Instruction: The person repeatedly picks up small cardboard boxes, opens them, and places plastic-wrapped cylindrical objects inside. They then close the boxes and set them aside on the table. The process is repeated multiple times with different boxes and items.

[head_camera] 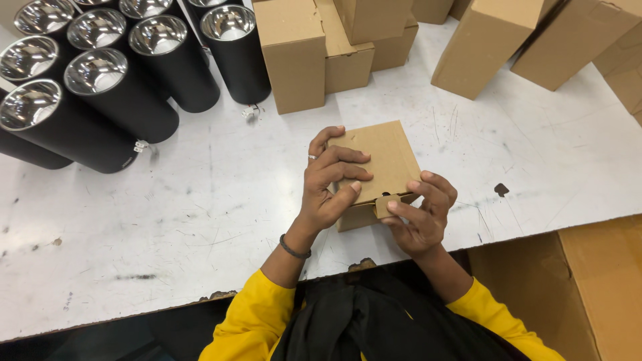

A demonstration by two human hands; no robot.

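A small cardboard box sits on a scuffed white table between a person's two hands, close to the table's near edge. The left hand lies over the box's top and left side, fingers curled across the lid and thumb pressed against its front edge; a ring shows on one finger and a dark band circles the wrist. The right hand cups the box's lower right corner, its fingers bent around a small cardboard tab that sticks out from the front of the box. Both hands grip the box; neither is open.

Both arms wear yellow sleeves, and a dark garment hangs between them below the table's edge.

Beyond the hands, further across the table, stands a cluster of closed cardboard boxes, some upright and some stacked, with more boxes to the far right of the hands. To the far left of the hands, a group of black cylinders with shiny silver insides lies packed side by side, their open ends facing the camera. Below and right of the right hand, off the table, a large brown carton fills the corner.
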